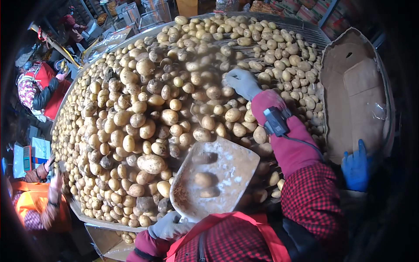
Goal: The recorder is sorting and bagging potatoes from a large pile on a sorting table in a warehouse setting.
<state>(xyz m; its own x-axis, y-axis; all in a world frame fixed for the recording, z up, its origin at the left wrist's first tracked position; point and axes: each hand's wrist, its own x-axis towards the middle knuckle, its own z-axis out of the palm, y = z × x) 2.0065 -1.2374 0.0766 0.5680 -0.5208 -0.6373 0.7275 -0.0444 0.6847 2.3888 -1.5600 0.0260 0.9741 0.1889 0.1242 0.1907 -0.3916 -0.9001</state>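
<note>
My left hand (166, 226), in a grey glove, grips the handle of a worn, pale scoop (226, 173) close to my body. A few blurred potatoes (203, 180) lie in the scoop's pan, whose front edge meets the heap. My right hand (244, 84), also gloved in grey, reaches out over the heaped potatoes (170, 117) with its fingers curled down. Something pale and blurred is at its fingertips, and I cannot tell whether it is held. Many potatoes carry dark soil. A small black device (276, 121) with a cable is strapped to my right forearm.
An open cardboard box (363, 98) stands at the right, with another person's blue-gloved hand (355, 167) at its near end. People in red (49, 88) and orange (36, 206) clothing work along the left. Slats (248, 52) show between potatoes. Another box (108, 240) sits below the table's near-left edge.
</note>
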